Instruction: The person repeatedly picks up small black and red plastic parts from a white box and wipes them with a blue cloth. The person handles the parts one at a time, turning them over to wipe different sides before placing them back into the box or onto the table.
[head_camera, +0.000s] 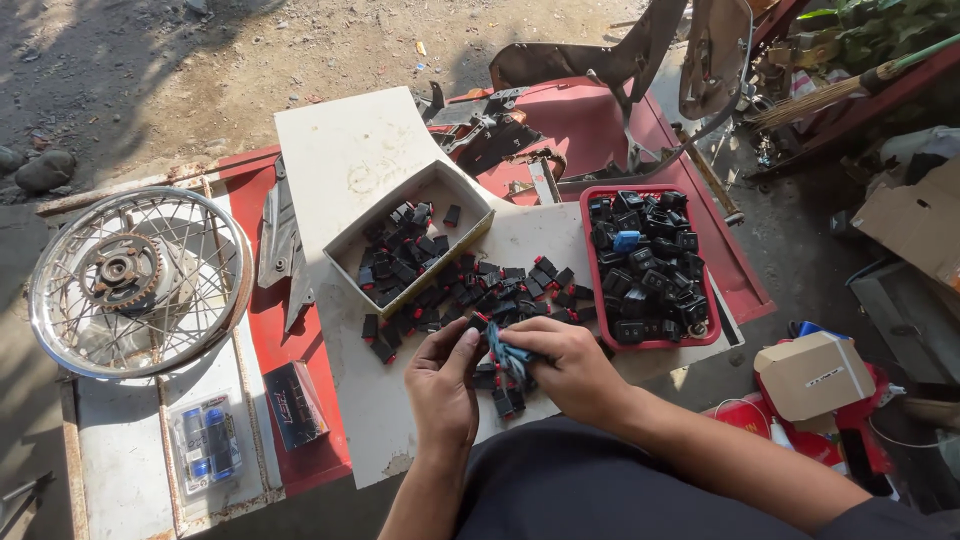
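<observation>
My left hand (442, 380) and my right hand (565, 365) meet over the near edge of a white board (350, 160). Both pinch a small blue cloth (505, 357) wrapped around a small black part. Under and beyond my hands lies a loose pile of small black and red switch parts (500, 290). Just behind the pile a shallow cardboard box (412, 243) holds several more of the parts. To the right of the pile is a red plastic tray (650, 265), filled with black switches and one blue one.
A spoked wheel with a sprocket (138, 280) lies at the left. A dark small box (297, 402) and a blister pack (205, 440) sit near the front left. A closed cardboard box (815, 373) stands at the right, a broom (850, 85) and scrap metal behind.
</observation>
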